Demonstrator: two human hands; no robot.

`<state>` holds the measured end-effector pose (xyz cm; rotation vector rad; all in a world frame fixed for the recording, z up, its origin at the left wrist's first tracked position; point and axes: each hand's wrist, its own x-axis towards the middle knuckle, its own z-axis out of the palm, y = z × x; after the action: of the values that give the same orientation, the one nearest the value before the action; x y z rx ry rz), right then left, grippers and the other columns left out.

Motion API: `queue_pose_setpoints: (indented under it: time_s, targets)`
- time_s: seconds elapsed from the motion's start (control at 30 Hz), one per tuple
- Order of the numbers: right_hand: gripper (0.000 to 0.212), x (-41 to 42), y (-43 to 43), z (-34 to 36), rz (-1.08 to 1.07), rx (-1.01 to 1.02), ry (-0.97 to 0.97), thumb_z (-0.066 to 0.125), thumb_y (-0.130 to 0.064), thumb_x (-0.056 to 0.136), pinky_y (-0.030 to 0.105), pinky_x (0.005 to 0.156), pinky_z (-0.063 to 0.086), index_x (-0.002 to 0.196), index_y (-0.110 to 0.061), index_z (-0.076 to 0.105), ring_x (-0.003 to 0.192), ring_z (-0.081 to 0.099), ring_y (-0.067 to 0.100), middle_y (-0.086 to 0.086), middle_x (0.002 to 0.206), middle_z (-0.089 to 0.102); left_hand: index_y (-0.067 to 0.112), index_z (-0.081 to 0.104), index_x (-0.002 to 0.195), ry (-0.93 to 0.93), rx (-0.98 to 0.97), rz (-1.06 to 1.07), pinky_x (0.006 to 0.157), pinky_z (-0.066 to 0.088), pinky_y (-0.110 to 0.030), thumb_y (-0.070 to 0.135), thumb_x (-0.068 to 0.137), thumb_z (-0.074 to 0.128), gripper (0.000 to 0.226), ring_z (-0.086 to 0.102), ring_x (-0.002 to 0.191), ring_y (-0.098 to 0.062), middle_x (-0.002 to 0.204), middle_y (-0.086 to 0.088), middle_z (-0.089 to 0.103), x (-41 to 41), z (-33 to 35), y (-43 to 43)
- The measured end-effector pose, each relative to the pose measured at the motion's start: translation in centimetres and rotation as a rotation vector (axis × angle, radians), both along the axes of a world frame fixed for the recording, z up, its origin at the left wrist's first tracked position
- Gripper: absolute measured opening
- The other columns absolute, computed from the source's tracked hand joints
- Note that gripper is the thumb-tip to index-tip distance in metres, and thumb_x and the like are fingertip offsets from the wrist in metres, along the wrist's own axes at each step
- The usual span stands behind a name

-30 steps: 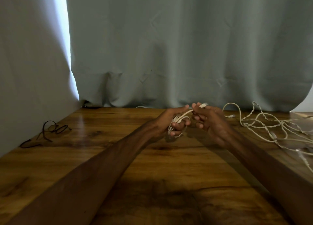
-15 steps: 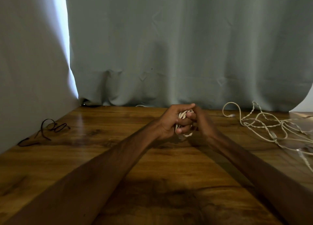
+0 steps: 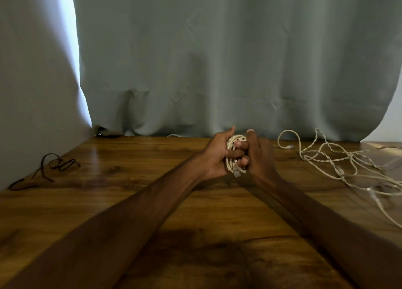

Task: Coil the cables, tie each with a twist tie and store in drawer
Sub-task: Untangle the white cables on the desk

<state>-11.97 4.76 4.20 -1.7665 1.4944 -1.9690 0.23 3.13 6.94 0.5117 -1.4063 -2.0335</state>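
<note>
Drawn together since a second ago, left hand [image 3: 215, 156] and right hand [image 3: 260, 156] clasp the cream coil [image 3: 233, 140] in curled fingers [image 3: 236, 153] just above the bench [image 3: 152, 201]; light, soft and springy, it probably wants gripping across its bundled middle, with loose cables [image 3: 348, 165] well right of them.

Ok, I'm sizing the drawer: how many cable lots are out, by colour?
Cream: 2, the coiled cream cable in the left hand and right hand, plus the loose cream cable tangle, strands uncountable.
Dark: 1, the thin dark cord.
Total: 3 lots.
</note>
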Motion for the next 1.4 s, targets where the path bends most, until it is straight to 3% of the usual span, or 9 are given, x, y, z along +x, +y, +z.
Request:
queue_pose_setpoints:
  time_s: [0.13,0.2,0.43,0.6,0.73,0.97,1.13,1.27,1.4]
  targets:
    - [0.061,-0.5,-0.4,-0.2,-0.059,-0.019,0.033,0.037,-0.024,0.111,0.026,0.047,0.037,0.052,-0.025,0.052,0.042,0.054,0.008,-0.004,0.046,0.056,0.018,0.042,0.045,-0.085,-0.063,0.161,0.048,0.032,-0.029,0.042,0.107,0.023,0.069,0.048,0.034,-0.017,0.031,0.002,0.028,-1.2,-0.2,0.0]
    - [0.063,-0.4,-0.6,-0.5,-0.061,-0.015,0.058,0.037,-0.024,0.111,0.020,0.047,0.037,0.051,-0.027,0.053,0.041,0.056,0.005,-0.006,0.044,0.056,0.017,0.041,0.045,-0.103,-0.102,0.239,0.043,0.028,-0.027,0.033,0.102,0.027,0.061,0.045,0.032,-0.018,0.032,0.000,0.030,-1.6,-0.7,-0.4]
    - [0.065,-0.5,-0.7,-0.9,0.007,-0.022,0.150,0.034,-0.025,0.112,0.017,0.048,0.041,0.052,-0.026,0.059,0.041,0.060,0.006,-0.004,0.042,0.059,0.017,0.042,0.040,-0.109,-0.088,0.305,0.039,0.028,-0.019,0.036,0.100,0.029,0.064,0.045,0.031,-0.020,0.032,-0.003,0.031,-1.7,-1.7,-1.1]
    - [0.062,-0.7,-0.7,-1.2,-0.005,-0.050,0.207,0.038,-0.027,0.111,0.035,0.049,0.048,0.054,-0.022,0.061,0.041,0.062,0.016,0.002,0.044,0.061,0.013,0.044,0.042,-0.051,-0.061,0.278,0.035,0.025,-0.018,0.033,0.101,0.030,0.063,0.049,0.030,-0.018,0.031,-0.003,0.037,-1.4,-2.3,-1.3]
    - [0.063,-0.7,-0.4,-1.0,-0.020,-0.052,0.185,0.039,-0.025,0.111,0.020,0.048,0.043,0.051,-0.027,0.058,0.038,0.058,0.008,-0.004,0.040,0.058,0.013,0.044,0.042,-0.032,-0.037,0.312,0.035,0.025,-0.019,0.032,0.102,0.030,0.065,0.047,0.030,-0.017,0.033,-0.002,0.038,-2.0,-2.6,-1.5]
    - [0.064,-0.8,-0.5,-1.5,0.031,0.056,0.148,0.032,-0.036,0.112,0.033,0.049,0.049,0.054,-0.020,0.056,0.038,0.061,0.024,0.008,0.042,0.060,0.013,0.046,0.045,-0.060,0.013,0.449,0.036,0.026,-0.020,0.030,0.102,0.027,0.062,0.045,0.032,-0.019,0.035,-0.003,0.039,-2.7,-3.1,-1.1]
    - [0.065,-0.5,-0.4,-1.6,0.048,0.078,0.131,0.032,-0.031,0.112,0.021,0.046,0.043,0.052,-0.018,0.051,0.033,0.055,0.014,0.004,0.037,0.054,0.012,0.049,0.039,-0.125,0.033,0.516,0.038,0.030,-0.022,0.037,0.100,0.031,0.068,0.045,0.034,-0.022,0.037,-0.008,0.043,-2.8,-3.1,-1.0]
    - [0.065,-0.5,-0.4,-1.7,0.031,0.057,0.147,0.033,-0.030,0.112,0.019,0.052,0.042,0.051,-0.020,0.052,0.037,0.057,0.013,0.001,0.038,0.055,0.010,0.049,0.043,-0.098,0.011,0.435,0.038,0.029,-0.020,0.035,0.100,0.029,0.066,0.044,0.031,-0.021,0.034,-0.005,0.039,-2.4,-3.0,-1.1]
    - [0.061,-0.5,-1.0,-1.7,-0.053,-0.017,0.179,0.039,-0.031,0.109,0.034,0.058,0.045,0.053,-0.016,0.059,0.048,0.060,0.015,-0.001,0.047,0.060,0.007,0.049,0.047,-0.021,-0.065,0.220,0.039,0.034,-0.018,0.032,0.096,0.027,0.059,0.041,0.030,-0.022,0.036,-0.009,0.040,-1.0,-3.1,-1.7]
